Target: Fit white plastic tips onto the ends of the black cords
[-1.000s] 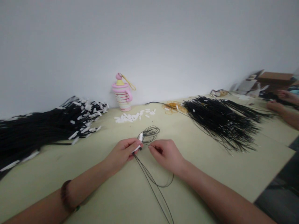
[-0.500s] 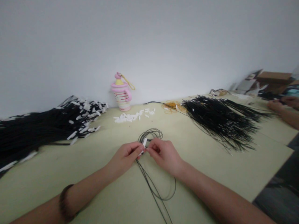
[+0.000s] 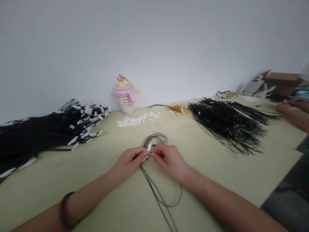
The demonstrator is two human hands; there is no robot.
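Near the lower centre of the frame, the left hand (image 3: 127, 163)'s grip pinches a white strip (image 3: 149, 148) beside coiled black cord (image 3: 145, 141), presumably steadying it; the right hand (image 3: 172, 162)'s fingertips press together alongside, anything between them indistinguishable.

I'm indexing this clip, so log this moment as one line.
left hand: pinching white tag and black cords | right hand: fingertips closed beside tag | behind: pink cup, loose tags | right side: cord pile

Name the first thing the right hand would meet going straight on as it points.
Probably the white strip pinched in the left hand, just beyond the right hand; depth is unclear.
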